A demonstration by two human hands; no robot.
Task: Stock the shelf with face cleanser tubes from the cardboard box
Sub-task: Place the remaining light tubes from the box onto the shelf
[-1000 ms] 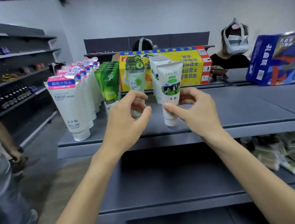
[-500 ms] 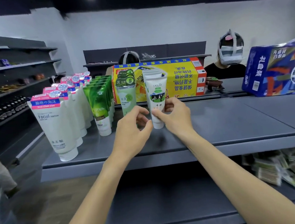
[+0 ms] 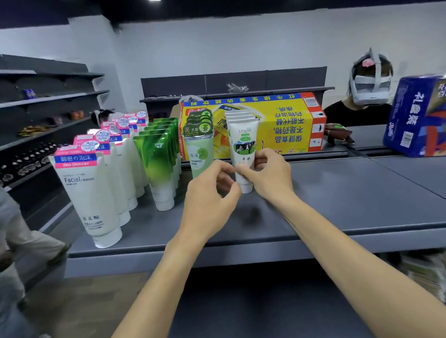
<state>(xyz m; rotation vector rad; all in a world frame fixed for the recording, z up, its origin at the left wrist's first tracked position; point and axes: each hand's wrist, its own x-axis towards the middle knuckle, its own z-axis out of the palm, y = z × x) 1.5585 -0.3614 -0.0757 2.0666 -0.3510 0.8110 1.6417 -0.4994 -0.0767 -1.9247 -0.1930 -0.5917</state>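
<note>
Rows of face cleanser tubes stand cap-down on the grey shelf (image 3: pixel 352 198). From the left come white Facial cleanser tubes (image 3: pixel 90 195), green tubes (image 3: pixel 158 168), seaweed mud tubes (image 3: pixel 202 154) and white milk tubes (image 3: pixel 242 146). My left hand (image 3: pixel 208 199) curls around the bottom of the front seaweed tube and hides its cap. My right hand (image 3: pixel 269 177) pinches the lower part of the front milk tube, which stands upright. The thumb and fingertips of both hands nearly meet between the two tubes.
A yellow drinks carton (image 3: pixel 287 123) lies behind the rows. A blue carton (image 3: pixel 425 115) sits at the right end of the shelf. A person in a headset (image 3: pixel 370 85) stands behind it. Another person's legs (image 3: pixel 14 238) are at the left. Packets (image 3: pixel 444 276) fill the lower right shelf.
Both hands have moved deeper over the shelf with the two front tubes, which now stand closer to their rows. The view has risen and the person at the left has stepped along.
</note>
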